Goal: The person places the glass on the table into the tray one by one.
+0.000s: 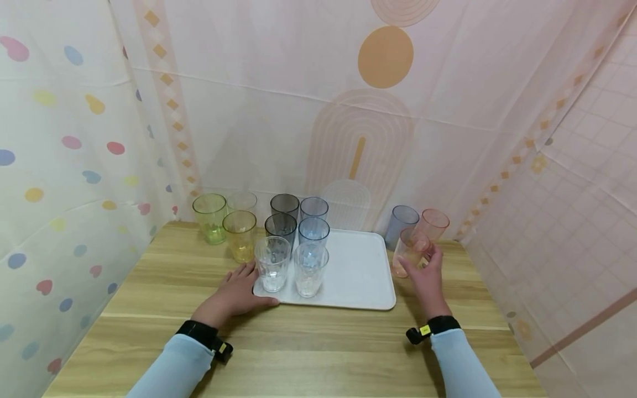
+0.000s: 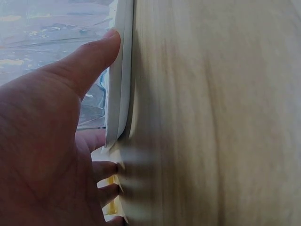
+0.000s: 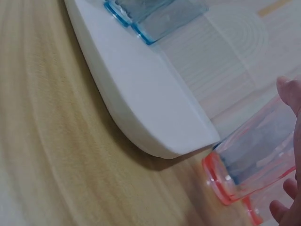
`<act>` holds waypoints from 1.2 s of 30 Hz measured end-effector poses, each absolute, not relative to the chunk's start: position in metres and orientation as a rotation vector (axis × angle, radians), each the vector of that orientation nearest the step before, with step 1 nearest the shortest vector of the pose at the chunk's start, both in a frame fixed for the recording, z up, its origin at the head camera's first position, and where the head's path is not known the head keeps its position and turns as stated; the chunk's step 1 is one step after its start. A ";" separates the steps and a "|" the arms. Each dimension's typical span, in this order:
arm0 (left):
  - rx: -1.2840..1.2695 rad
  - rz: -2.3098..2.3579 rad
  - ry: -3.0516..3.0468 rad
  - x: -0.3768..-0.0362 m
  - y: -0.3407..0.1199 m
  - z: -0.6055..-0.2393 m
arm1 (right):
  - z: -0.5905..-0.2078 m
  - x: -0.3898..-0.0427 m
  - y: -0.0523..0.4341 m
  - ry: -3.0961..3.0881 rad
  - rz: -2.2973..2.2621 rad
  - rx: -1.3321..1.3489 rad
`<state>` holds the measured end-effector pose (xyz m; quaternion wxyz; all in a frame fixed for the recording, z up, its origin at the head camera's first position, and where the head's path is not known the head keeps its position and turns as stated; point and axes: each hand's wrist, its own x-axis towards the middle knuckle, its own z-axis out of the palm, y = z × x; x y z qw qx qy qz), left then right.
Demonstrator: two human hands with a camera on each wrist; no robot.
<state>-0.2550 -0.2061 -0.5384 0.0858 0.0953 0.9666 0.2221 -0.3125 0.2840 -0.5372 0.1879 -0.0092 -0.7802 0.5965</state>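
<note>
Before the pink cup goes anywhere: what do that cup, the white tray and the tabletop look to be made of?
The see-through pink tumbler in the right hand looks like clear tinted plastic, though glass is possible: faceted walls, thick coloured base rim. The white rectangular tray looks like matte moulded plastic, with a smooth rolled lip. The light wooden table shows printed-looking grain, likely laminate. The left hand rests at the tray's edge.

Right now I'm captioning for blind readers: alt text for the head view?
A right hand grips a pink cup beside a white tray on a wooden table. The left hand rests at the tray's corner, near clear cups.
</note>
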 end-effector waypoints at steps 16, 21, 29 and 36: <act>0.293 0.659 2.887 -0.257 -0.206 -0.544 | -0.543 -0.323 0.277 -2.191 1.709 -0.113; 0.300 0.667 2.885 -0.256 -0.206 -0.543 | -0.535 -0.317 0.276 -2.218 1.714 -0.113; 0.305 0.658 2.890 -0.255 -0.207 -0.542 | -0.516 -0.308 0.260 -2.202 1.737 0.037; 0.309 0.659 2.891 -0.256 -0.208 -0.542 | -0.509 -0.311 0.229 -2.293 1.740 0.072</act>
